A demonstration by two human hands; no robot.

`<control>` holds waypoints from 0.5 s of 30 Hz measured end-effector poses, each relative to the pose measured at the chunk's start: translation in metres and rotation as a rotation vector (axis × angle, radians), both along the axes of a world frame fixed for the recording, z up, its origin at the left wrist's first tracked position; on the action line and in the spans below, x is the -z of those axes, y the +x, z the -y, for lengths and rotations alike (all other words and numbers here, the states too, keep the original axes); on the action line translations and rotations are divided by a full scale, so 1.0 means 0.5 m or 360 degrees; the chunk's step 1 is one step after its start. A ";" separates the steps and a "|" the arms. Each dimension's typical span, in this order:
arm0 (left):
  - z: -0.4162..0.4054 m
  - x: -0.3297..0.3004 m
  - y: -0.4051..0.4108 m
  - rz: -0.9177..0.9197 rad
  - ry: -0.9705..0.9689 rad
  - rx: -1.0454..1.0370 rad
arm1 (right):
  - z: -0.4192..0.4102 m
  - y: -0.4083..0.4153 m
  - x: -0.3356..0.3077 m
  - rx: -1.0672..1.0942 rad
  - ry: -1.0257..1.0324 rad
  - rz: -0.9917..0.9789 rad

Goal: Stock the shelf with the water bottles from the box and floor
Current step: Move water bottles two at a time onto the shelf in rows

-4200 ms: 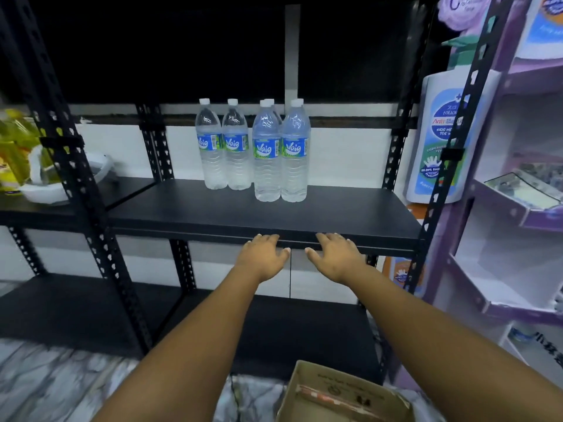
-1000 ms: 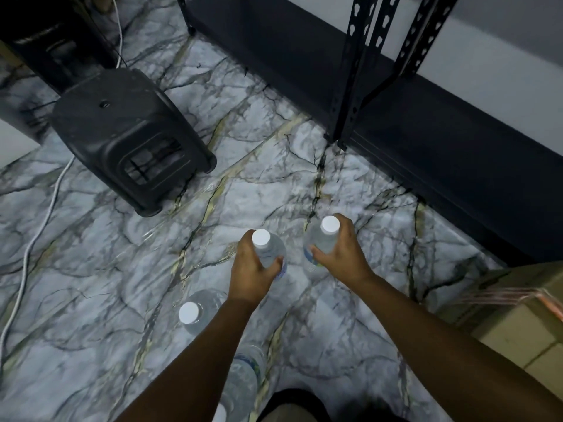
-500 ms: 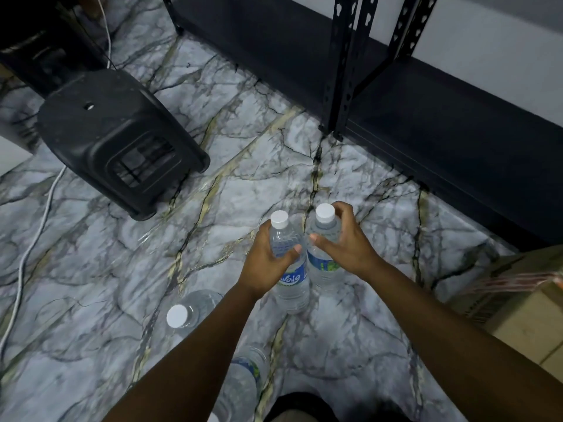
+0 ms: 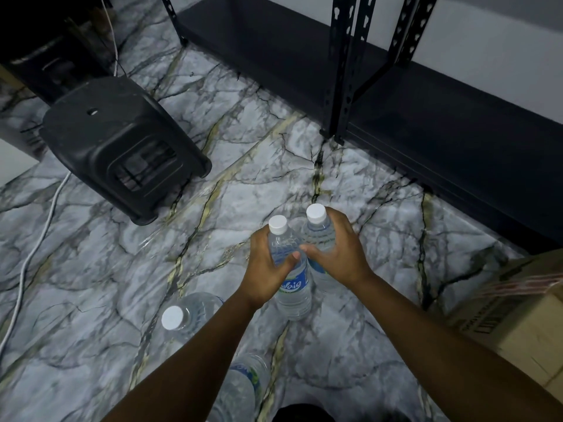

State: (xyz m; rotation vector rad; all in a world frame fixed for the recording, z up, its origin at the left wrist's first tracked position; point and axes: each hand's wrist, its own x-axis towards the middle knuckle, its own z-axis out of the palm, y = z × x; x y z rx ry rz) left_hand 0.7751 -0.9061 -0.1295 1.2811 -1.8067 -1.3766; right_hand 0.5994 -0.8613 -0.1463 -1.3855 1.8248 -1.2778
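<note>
Bottles (image 4: 294,278) higher, within curled fingers (image 4: 341,220)

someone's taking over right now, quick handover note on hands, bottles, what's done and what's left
Left hand grips one water bottle around its upper body; right hand grips a second water bottle. Both bottles are upright, side by side, lifted above the marble floor.
Two more bottles are on the floor near the left arm: one with its white cap showing, one lower down, partly hidden.
The cardboard box is at the right; its contents are not visible.
The bottom shelf in view holds no bottles.
Left: shelve the held pair, then the floor bottles, then check the box.
</note>
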 end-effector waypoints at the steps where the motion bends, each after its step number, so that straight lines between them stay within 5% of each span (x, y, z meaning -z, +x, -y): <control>1: -0.004 -0.001 -0.001 -0.0006 -0.0030 -0.0004 | 0.000 0.003 0.003 0.0028 -0.0003 -0.0038; 13: -0.019 0.004 -0.012 0.0219 -0.0142 -0.0180 | -0.008 -0.032 -0.012 -0.0083 0.0079 -0.0110; 15: -0.029 0.006 -0.015 0.0067 -0.0023 -0.0152 | -0.018 -0.032 -0.006 -0.0045 0.0083 -0.0062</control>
